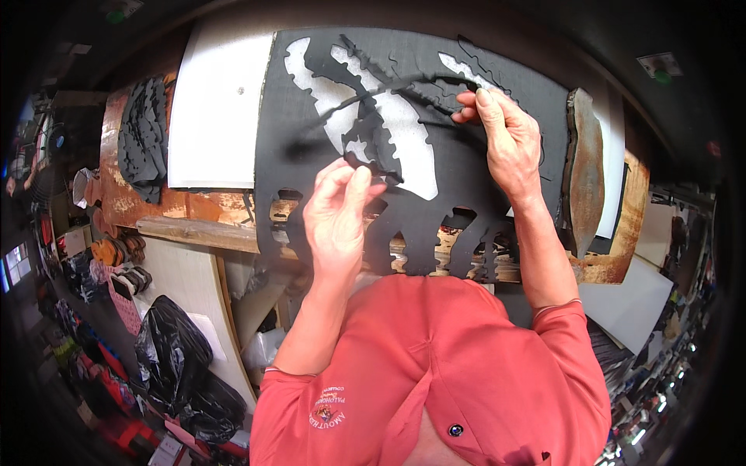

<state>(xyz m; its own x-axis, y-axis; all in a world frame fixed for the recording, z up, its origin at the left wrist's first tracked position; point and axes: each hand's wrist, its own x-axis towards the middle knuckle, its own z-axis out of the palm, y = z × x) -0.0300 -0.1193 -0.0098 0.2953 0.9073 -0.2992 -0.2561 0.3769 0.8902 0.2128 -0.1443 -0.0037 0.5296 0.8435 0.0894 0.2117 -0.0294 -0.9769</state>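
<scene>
A large black foam sheet (311,116) with shapes cut out of it lies on a worn wooden table (210,206). White board shows through the cut holes. My left hand (338,213) pinches a thin black cut strip (381,116) at its lower end, near the sheet's middle. My right hand (505,136) pinches the same strip higher up at the sheet's far right. The strip arcs between both hands, lifted off the sheet.
A stack of black cut foam pieces (144,140) lies at the table's left end beside a white board (217,109). A brown curved piece (587,179) stands at the right. Black bags (175,349) and stacked goods sit on the floor at left.
</scene>
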